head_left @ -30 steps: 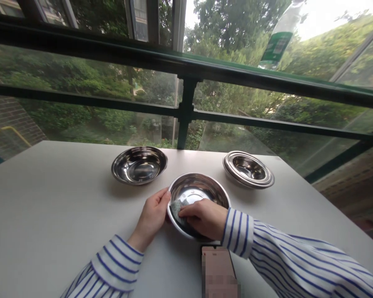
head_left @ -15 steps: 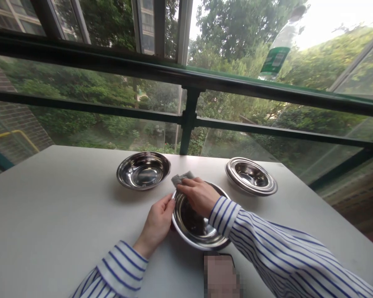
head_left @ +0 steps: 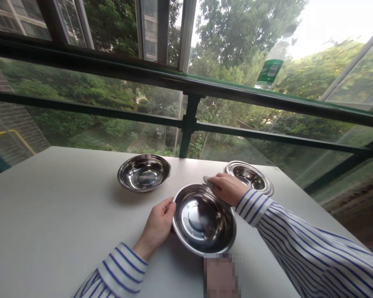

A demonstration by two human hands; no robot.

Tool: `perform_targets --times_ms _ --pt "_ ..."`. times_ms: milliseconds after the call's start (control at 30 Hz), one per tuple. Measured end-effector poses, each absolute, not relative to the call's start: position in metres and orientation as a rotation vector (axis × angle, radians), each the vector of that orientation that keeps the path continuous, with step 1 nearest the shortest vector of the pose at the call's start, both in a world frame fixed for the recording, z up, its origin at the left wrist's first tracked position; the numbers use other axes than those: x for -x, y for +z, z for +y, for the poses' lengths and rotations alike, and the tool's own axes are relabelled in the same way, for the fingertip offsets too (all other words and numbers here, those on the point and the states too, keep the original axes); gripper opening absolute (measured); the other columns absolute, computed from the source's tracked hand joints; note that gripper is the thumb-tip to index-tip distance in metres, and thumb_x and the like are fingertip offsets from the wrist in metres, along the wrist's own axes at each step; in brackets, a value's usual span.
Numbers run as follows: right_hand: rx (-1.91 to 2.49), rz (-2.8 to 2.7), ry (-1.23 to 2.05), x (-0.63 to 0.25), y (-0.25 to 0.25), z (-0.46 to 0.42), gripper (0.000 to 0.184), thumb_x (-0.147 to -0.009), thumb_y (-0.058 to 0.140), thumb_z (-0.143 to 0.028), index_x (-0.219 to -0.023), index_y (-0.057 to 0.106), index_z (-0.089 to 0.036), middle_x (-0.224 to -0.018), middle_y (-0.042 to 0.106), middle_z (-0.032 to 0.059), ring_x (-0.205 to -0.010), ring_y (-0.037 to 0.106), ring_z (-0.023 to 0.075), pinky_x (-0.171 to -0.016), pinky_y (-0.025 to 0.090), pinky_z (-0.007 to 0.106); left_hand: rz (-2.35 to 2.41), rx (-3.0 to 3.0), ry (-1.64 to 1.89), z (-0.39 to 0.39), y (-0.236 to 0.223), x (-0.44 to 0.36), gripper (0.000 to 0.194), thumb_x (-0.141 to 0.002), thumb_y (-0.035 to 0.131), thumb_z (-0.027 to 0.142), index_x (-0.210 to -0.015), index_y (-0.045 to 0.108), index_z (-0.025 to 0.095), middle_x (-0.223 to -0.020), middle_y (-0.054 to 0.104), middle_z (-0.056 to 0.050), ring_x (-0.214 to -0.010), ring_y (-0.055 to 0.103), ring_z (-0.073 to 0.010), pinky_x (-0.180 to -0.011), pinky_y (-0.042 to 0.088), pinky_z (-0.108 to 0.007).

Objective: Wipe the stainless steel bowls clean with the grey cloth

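Note:
My left hand (head_left: pixel 157 227) grips the left rim of a stainless steel bowl (head_left: pixel 204 219), which is tilted with its inside facing me. My right hand (head_left: pixel 226 189) is at the bowl's far rim, pinching a small grey-green cloth (head_left: pixel 208 183) against it. Most of the cloth is hidden by my fingers. Just beyond my right hand lies a stack of steel bowls (head_left: pixel 250 176), partly covered by my hand. Striped sleeves cover both forearms.
A single steel bowl (head_left: pixel 144 173) sits to the far left of the held one on a white table (head_left: pixel 65 198). A phone (head_left: pixel 220 277) with a pixelated surface lies at the near edge of view. Beyond the table's far edge stands a dark railing (head_left: pixel 189 124) with glass panels.
My right hand has moved with the cloth from inside the bowl, across the far rim and rightward along it. The bowl now shows more of its inside, and the camera view has shifted slightly.

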State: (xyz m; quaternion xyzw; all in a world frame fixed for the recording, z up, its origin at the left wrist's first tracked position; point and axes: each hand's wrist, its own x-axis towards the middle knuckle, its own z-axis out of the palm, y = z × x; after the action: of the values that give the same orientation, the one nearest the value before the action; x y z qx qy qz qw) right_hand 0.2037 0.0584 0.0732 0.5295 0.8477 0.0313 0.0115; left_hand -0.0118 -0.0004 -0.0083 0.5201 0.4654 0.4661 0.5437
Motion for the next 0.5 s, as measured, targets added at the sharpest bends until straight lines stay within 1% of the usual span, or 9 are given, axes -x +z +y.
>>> perform_targets --times_ms 67,133,233,300,400,500 --pt "-1.706 2.641 0.110 -0.215 0.080 0.054 0.033 -0.083 0.044 -0.017 -0.111 0.062 -0.015 -0.095 0.065 0.0106 -0.089 0.060 0.0212 -0.079 0.041 0.028 1.106 -1.211 1.097 0.000 -0.010 0.012 0.035 -0.082 0.049 0.038 -0.102 0.065 0.014 -0.052 0.056 0.002 -0.045 0.048 -0.0132 -0.049 0.041 -0.024" --pt "-1.712 2.662 0.098 -0.222 0.081 0.052 0.035 -0.082 0.045 -0.017 -0.113 0.062 -0.016 -0.096 0.066 0.0096 -0.090 0.060 0.0209 -0.080 0.041 0.028 1.100 -1.195 1.098 0.000 -0.010 0.012 0.035 -0.081 0.050 0.038 -0.102 0.065 0.014 -0.051 0.056 0.003 -0.042 0.045 -0.0124 -0.047 0.040 -0.024" --pt "-1.632 2.734 0.042 -0.218 0.073 0.055 0.033 -0.082 0.046 -0.015 -0.109 0.064 -0.018 -0.099 0.068 0.0071 -0.092 0.061 0.0186 -0.084 0.041 0.026 1.099 -1.186 1.087 0.000 -0.008 0.011 0.035 -0.080 0.052 0.038 -0.100 0.066 0.013 -0.053 0.057 0.002 -0.043 0.047 -0.0126 -0.046 0.039 -0.024" --pt "-1.562 2.792 0.005 -0.206 0.065 0.060 0.031 -0.085 0.044 -0.015 -0.109 0.064 -0.019 -0.103 0.067 0.0054 -0.093 0.061 0.0173 -0.084 0.041 0.026 1.097 -1.188 1.077 0.000 -0.007 0.011 0.036 -0.080 0.051 0.038 -0.101 0.066 0.013 -0.051 0.057 0.002 -0.042 0.046 -0.0127 -0.045 0.038 -0.024" --pt "-1.408 2.894 -0.041 -0.181 0.055 0.065 0.030 -0.089 0.041 -0.015 -0.110 0.063 -0.020 -0.105 0.067 0.0032 -0.092 0.060 0.0148 -0.087 0.040 0.024 1.079 -1.203 1.096 0.001 -0.008 0.012 0.035 -0.081 0.051 0.038 -0.103 0.065 0.014 -0.049 0.055 0.004 -0.040 0.044 -0.0123 -0.048 0.041 -0.025" --pt "-1.211 2.982 -0.078 -0.159 0.051 0.068 0.028 -0.089 0.043 -0.016 -0.110 0.062 -0.022 -0.106 0.066 0.0001 -0.094 0.058 0.0113 -0.091 0.036 0.020 1.066 -1.211 1.116 0.003 -0.011 0.013 0.035 -0.083 0.049 0.036 -0.105 0.064 0.013 -0.055 0.058 0.002 -0.045 0.048 -0.0130 -0.054 0.043 -0.026"
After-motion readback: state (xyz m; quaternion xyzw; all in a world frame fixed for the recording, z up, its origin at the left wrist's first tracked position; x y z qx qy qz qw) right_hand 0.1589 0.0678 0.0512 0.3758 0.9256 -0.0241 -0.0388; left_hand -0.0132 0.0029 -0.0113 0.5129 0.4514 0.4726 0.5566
